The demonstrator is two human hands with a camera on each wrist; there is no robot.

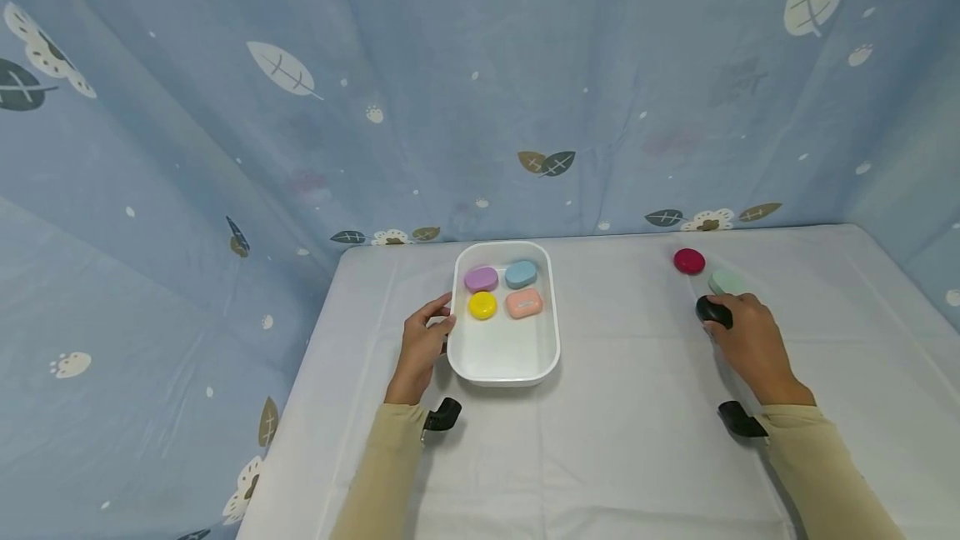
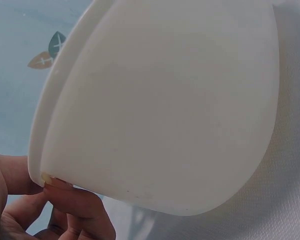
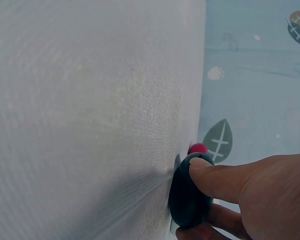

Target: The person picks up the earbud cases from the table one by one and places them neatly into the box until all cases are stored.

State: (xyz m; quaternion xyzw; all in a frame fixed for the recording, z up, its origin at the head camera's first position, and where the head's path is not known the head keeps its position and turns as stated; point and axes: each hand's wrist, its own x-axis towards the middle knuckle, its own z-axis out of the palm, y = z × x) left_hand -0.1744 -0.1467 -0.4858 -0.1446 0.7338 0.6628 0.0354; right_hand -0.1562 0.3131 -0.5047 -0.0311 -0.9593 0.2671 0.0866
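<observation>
My left hand (image 1: 422, 350) pinches the left rim of a white plastic tray (image 1: 504, 365); the left wrist view shows thumb and forefinger at that rim. Inside the tray, toward its far end, lie a purple oval soap (image 1: 481, 279), a blue soap (image 1: 521, 274), a round yellow soap (image 1: 482, 305) and a peach soap (image 1: 524, 303). Off to the right, my right hand (image 1: 752, 347) holds a black oval soap (image 1: 714, 312) between thumb and fingers, close over the cloth. Just beyond it sits a pale green soap (image 1: 725, 281), partly hidden by the hand, with a round red soap (image 1: 689, 261) farther back.
A white cloth (image 1: 615, 440) covers the table. Behind it and at the left hangs a blue patterned curtain (image 1: 420, 107). Black wrist mounts (image 1: 443, 414) stick out inward from both sleeves.
</observation>
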